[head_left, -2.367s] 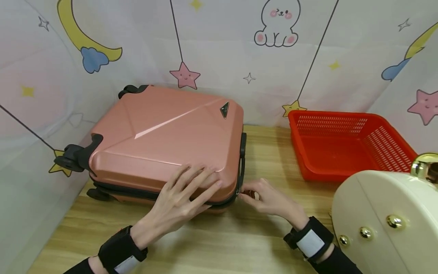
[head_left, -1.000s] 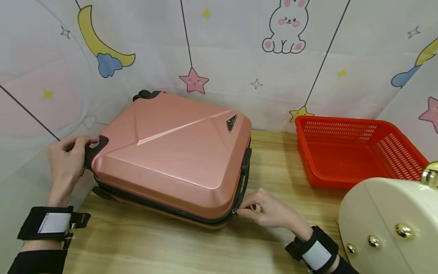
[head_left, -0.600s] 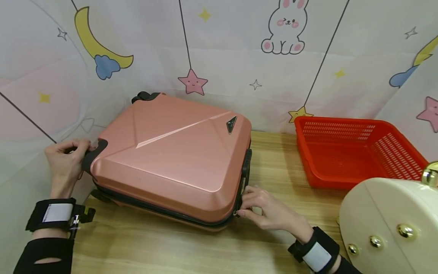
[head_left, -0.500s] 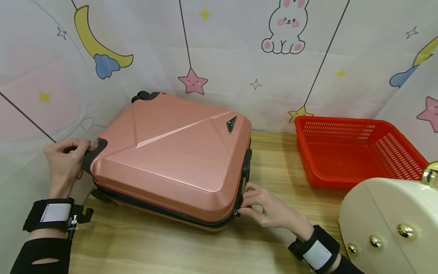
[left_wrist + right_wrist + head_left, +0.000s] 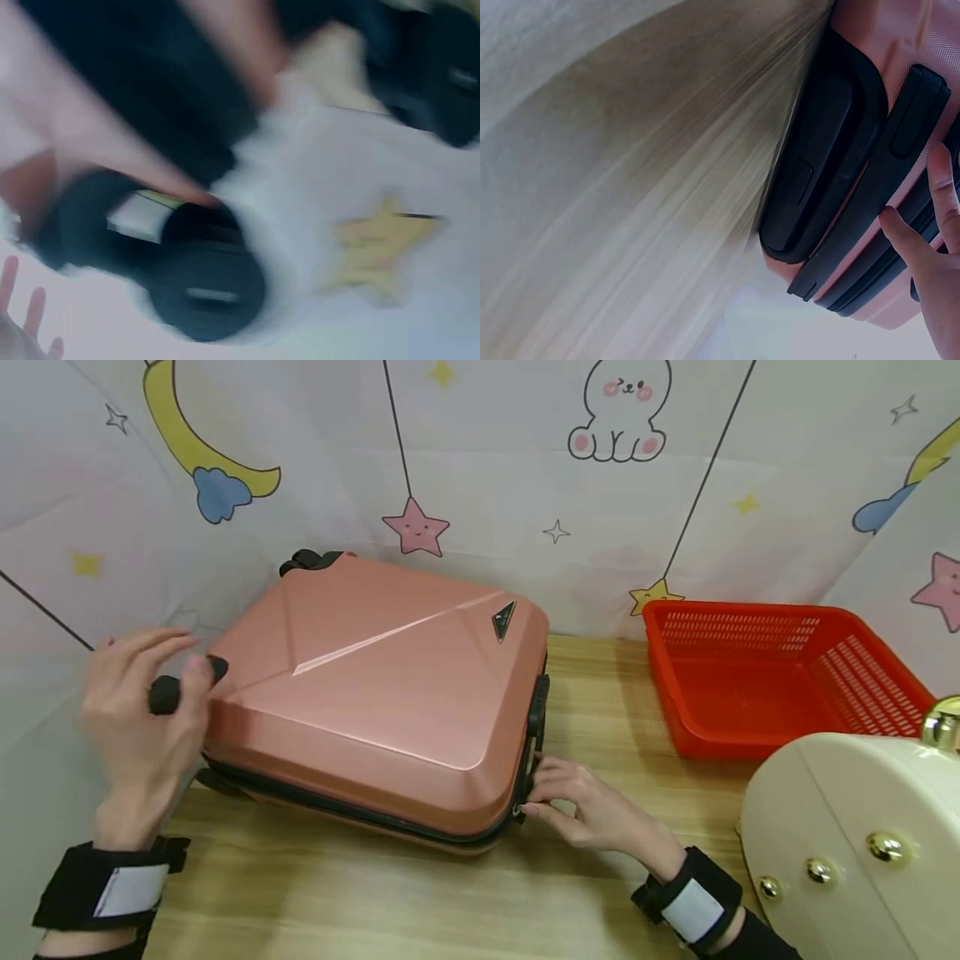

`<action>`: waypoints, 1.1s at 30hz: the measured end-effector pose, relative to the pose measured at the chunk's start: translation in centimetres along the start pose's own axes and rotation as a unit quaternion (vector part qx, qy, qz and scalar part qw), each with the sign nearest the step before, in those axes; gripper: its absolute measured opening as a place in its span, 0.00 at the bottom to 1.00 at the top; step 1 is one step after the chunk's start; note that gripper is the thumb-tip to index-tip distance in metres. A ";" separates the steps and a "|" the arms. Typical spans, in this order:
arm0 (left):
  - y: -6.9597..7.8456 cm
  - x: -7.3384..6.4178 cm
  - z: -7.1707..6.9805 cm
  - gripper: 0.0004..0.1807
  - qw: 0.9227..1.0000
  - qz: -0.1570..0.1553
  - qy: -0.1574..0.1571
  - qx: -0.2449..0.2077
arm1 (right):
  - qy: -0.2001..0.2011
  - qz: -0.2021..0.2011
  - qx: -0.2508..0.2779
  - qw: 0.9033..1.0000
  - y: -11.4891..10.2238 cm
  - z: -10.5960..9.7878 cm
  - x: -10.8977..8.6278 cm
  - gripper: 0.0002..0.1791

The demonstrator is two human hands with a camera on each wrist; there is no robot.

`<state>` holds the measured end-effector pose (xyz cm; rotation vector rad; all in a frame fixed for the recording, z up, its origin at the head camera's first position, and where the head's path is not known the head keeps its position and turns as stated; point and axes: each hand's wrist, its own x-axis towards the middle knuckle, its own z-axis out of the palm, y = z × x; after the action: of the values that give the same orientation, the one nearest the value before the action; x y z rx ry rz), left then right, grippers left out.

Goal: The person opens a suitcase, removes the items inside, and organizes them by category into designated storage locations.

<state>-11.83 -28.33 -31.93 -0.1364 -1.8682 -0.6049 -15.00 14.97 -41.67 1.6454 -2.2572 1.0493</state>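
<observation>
A pink hard-shell suitcase (image 5: 390, 685) lies flat on the wooden table, its black zipper band running round the side. My left hand (image 5: 142, 710), blurred, hovers about the black corner wheel (image 5: 165, 693) with fingers loosely spread; the wheel shows between thumb and fingers. The left wrist view is smeared, with a black wheel (image 5: 206, 292) large in it. At the near right corner, my right hand (image 5: 592, 802) pinches the zipper pull (image 5: 517, 810), mostly covered by the fingertips. The right wrist view shows its fingers (image 5: 911, 244) against the suitcase side beside the black carry handle (image 5: 885, 172).
A red plastic basket (image 5: 675, 722) stands at the back right. In front of it is a cream rounded case (image 5: 810, 802) with gold knobs. A printed cloth (image 5: 480, 468) hangs behind and to the left, close to the suitcase.
The left hand went from the suitcase's front edge to the left corner wheel, gripped there, and has now loosened and lifted. The suitcase has turned slightly. The right hand stays at the zipper corner, fingers shifted.
</observation>
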 end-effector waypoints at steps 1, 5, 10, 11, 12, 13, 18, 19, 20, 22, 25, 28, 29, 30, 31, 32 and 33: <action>1.6 -0.3 0.2 0.29 0.998 0.053 -0.021 -0.024 | -0.004 0.003 0.000 1.000 -0.1 0.0 0.1 0.06; 7.0 -2.6 1.8 0.37 0.951 0.263 -0.153 -0.061 | -0.025 0.017 -0.001 1.000 -0.5 -0.1 0.2 0.05; 10.6 -6.3 3.2 0.53 0.881 0.390 -0.266 0.016 | -0.045 0.008 -0.023 0.999 -0.9 -0.1 0.3 0.07; 11.0 -6.9 3.4 0.56 0.876 0.397 -0.273 0.025 | -0.045 0.005 -0.028 0.999 -1.0 -0.1 0.3 0.07; 11.3 -7.3 3.6 0.59 0.873 0.401 -0.275 0.031 | -0.043 0.003 -0.031 0.999 -1.1 0.0 0.3 0.07; 11.6 -7.6 3.7 0.60 0.871 0.406 -0.274 0.034 | -0.041 0.003 -0.034 0.999 -1.2 0.1 0.3 0.06; 12.1 -8.3 4.2 0.46 0.869 0.429 -0.247 -0.007 | -0.036 0.009 -0.038 0.999 -1.6 0.6 0.0 0.05; 12.3 -8.4 4.4 0.40 0.867 0.438 -0.236 -0.016 | -0.036 0.010 -0.036 0.999 -1.6 0.7 -0.1 0.05; 12.5 -8.4 4.5 0.35 0.865 0.447 -0.226 -0.022 | -0.035 0.010 -0.036 0.999 -1.6 0.8 -0.2 0.05; 13.0 -8.6 4.6 0.26 0.859 0.463 -0.217 -0.024 | -0.035 0.010 -0.037 0.999 -1.7 0.9 -0.3 0.06; 14.4 -8.9 4.5 0.25 0.841 0.481 -0.246 0.032 | -0.029 -0.006 -0.044 0.999 -1.7 1.0 -0.4 0.06; 15.9 -9.0 4.4 0.29 0.821 0.474 -0.303 0.103 | -0.016 -0.024 -0.048 0.998 -1.7 1.1 -0.5 0.06; 16.3 -9.0 4.4 0.30 0.817 0.468 -0.315 0.122 | -0.012 -0.030 -0.049 0.998 -1.7 1.2 -0.5 0.06; 16.6 -9.1 4.5 0.31 0.816 0.462 -0.321 0.135 | -0.008 -0.036 -0.048 0.998 -1.7 1.2 -0.4 0.06; 16.9 -9.1 4.6 0.30 0.817 0.457 -0.319 0.146 | -0.005 -0.039 -0.046 0.998 -1.7 1.3 -0.4 0.06; 17.1 -9.2 4.7 0.28 0.822 0.452 -0.312 0.150 | -0.003 -0.043 -0.042 0.998 -1.7 1.3 -0.4 0.06; 17.2 -9.2 4.9 0.27 0.827 0.446 -0.305 0.151 | -0.001 -0.046 -0.040 0.998 -1.7 1.4 -0.4 0.06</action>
<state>-5.99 -9.43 -35.66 -1.0276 -2.1765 0.4492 -12.97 14.15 -42.13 1.7001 -2.1713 0.9246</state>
